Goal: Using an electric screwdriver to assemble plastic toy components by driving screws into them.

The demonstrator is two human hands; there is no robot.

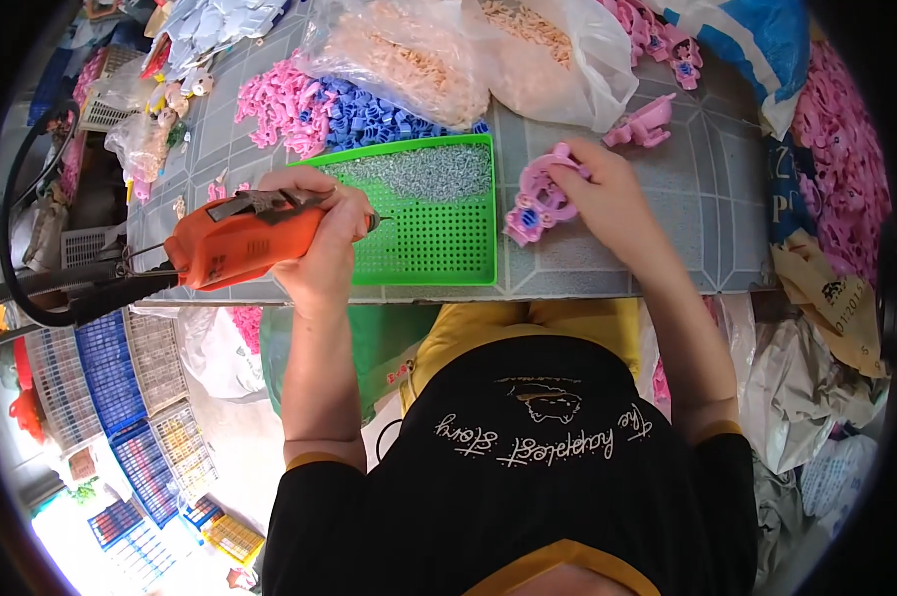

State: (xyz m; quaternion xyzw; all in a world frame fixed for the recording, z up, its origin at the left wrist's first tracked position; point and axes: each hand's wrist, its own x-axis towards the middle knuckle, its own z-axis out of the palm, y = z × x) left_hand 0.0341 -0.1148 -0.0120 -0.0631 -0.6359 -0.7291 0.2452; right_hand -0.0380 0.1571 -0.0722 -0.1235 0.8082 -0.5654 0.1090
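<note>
My left hand (327, 238) is wrapped round an orange electric screwdriver (232, 250), whose thin bit points right over a green perforated tray (494, 219). A heap of small silvery screws (433, 171) lies along the tray's far side. To the right of the tray, my right hand (604, 191) pinches a pink plastic toy part (530, 223) with a ring shape and a blue piece at its lower end. The bit and the pink part are well apart. A second pink part (644, 121) lies on the table beyond my right hand.
Behind the tray are piles of pink pieces (279, 104) and blue pieces (379, 114). Clear bags of peach-coloured pieces (409, 60) stand at the back. A black cable (9, 238) loops at the left. Plastic baskets (111, 368) stand lower left; a pink heap (840, 149) is at the right.
</note>
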